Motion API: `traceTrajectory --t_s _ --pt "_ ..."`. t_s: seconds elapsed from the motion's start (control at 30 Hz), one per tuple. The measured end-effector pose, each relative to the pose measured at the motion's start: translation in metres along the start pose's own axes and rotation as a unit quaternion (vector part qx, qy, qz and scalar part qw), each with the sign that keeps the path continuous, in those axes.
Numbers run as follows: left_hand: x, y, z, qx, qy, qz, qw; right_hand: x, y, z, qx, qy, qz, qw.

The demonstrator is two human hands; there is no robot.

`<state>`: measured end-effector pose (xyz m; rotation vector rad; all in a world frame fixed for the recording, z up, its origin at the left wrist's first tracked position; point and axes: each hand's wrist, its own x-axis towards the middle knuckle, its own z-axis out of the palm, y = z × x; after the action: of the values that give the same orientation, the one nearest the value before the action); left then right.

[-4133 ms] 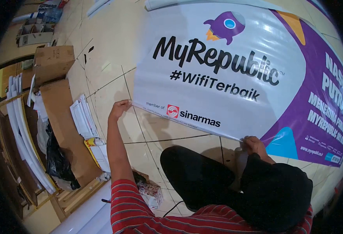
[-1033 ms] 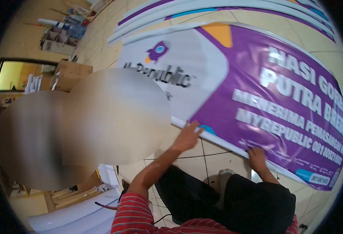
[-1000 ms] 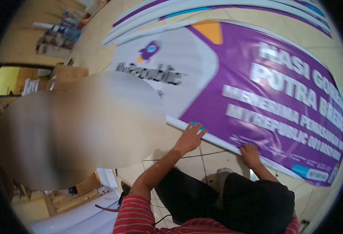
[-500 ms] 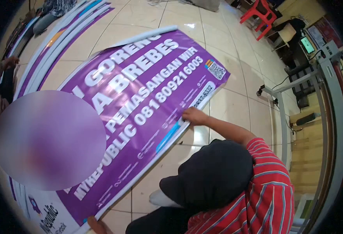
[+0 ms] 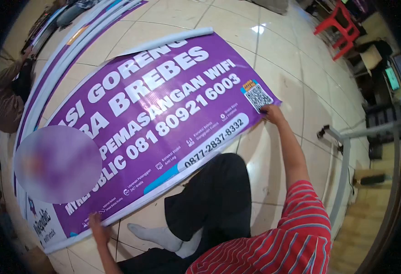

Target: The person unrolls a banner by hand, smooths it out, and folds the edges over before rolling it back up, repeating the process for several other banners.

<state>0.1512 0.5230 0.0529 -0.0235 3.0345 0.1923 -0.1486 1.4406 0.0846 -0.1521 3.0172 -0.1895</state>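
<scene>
A large purple vinyl banner (image 5: pixel 164 137) with white lettering lies spread on the tiled floor in front of me, its far edge curled into a roll. At its right corner, beside the QR code (image 5: pixel 258 97), my right hand (image 5: pixel 272 113) is closed on the edge. My left hand (image 5: pixel 97 227) rests over the near edge toward the lower left, fingers stretched out on the printed surface. A blurred oval hides part of the banner's left side. My bent knee and grey socks (image 5: pixel 164 236) are close to the near edge.
Long strips of white and purple banner material (image 5: pixel 68 59) lie along the left. Another person's sleeve (image 5: pixel 8 98) shows at the far left. A red plastic chair (image 5: pixel 339 29) stands at the upper right, and a grey metal frame on casters (image 5: pixel 346 173) stands at the right.
My right hand has moved right along the banner from its near edge to the QR-code corner. My left hand has shifted up and away from me. The near edge's lettering now shows more fully.
</scene>
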Motion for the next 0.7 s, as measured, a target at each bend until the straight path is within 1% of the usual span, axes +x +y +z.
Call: traceTrajectory --t_s 0.03,0.07,0.1,0.13,0.17,0.2,0.23,0.27,0.33,0.37,0.4,0.43,0.47,0.53,0.57,0.6,0.63,0.67,0.7 --pt "0.015 0.069 -0.020 -0.076 -0.019 0.005 0.997 0.006 0.012 0.002 0.079 -0.018 0.006 0.997" --pt "0.025 0.114 -0.033 -0.066 -0.054 0.005 0.996 0.016 0.037 0.011 0.080 -0.015 -0.011 0.997" --pt "0.018 0.106 -0.013 -0.065 -0.048 0.032 0.996 0.025 0.052 0.007 0.098 -0.070 0.027 0.992" --pt "0.014 0.089 0.011 -0.065 -0.041 0.061 0.995 0.028 0.073 0.007 0.123 -0.021 -0.042 0.991" --pt "0.005 0.079 0.022 -0.114 -0.021 0.005 0.993 0.034 0.085 -0.002 0.153 -0.077 0.025 0.985" --pt "0.000 0.078 0.029 -0.160 0.004 -0.050 0.986 0.039 0.103 -0.007 0.163 -0.088 0.057 0.981" --pt "0.006 0.087 0.020 -0.107 -0.003 -0.018 0.994 0.046 0.116 -0.018 0.146 -0.096 0.048 0.983" --pt "0.005 0.082 0.023 -0.090 -0.029 -0.057 0.994 0.048 0.134 -0.022 0.198 -0.118 0.071 0.970" --pt "0.027 0.098 -0.003 -0.106 -0.163 -0.118 0.974 0.055 0.151 -0.028 0.185 -0.134 0.050 0.972" --pt "0.033 0.109 -0.011 -0.105 -0.167 -0.129 0.972 0.064 0.162 -0.021 0.186 -0.143 0.043 0.971" --pt "0.040 0.126 -0.019 -0.090 -0.144 -0.110 0.979 0.072 0.174 -0.011 0.270 -0.159 0.094 0.945" --pt "0.047 0.140 -0.024 -0.073 -0.122 -0.087 0.986 0.077 0.180 0.001 0.352 -0.171 0.149 0.908" --pt "0.055 0.153 -0.026 -0.071 -0.108 -0.059 0.990 0.083 0.173 -0.005 0.413 -0.186 0.206 0.867" --pt "0.069 0.185 -0.024 -0.092 -0.084 -0.017 0.992 0.099 0.181 0.005 0.346 -0.146 0.223 0.899" --pt "0.078 0.207 -0.023 -0.076 -0.063 0.028 0.995 0.104 0.180 0.005 0.326 -0.155 0.255 0.897" --pt "0.082 0.219 -0.015 -0.084 -0.074 0.077 0.991 0.115 0.178 0.008 0.305 -0.167 0.281 0.895" --pt "0.085 0.228 0.000 -0.069 -0.087 0.106 0.988 0.127 0.199 0.023 0.275 -0.199 0.295 0.893" --pt "0.086 0.237 0.007 -0.101 -0.046 0.154 0.982 0.134 0.193 0.024 0.240 -0.205 0.309 0.897" --pt "0.094 0.252 -0.003 -0.091 -0.038 0.169 0.981 0.138 0.181 0.015 0.133 -0.229 0.317 0.911"
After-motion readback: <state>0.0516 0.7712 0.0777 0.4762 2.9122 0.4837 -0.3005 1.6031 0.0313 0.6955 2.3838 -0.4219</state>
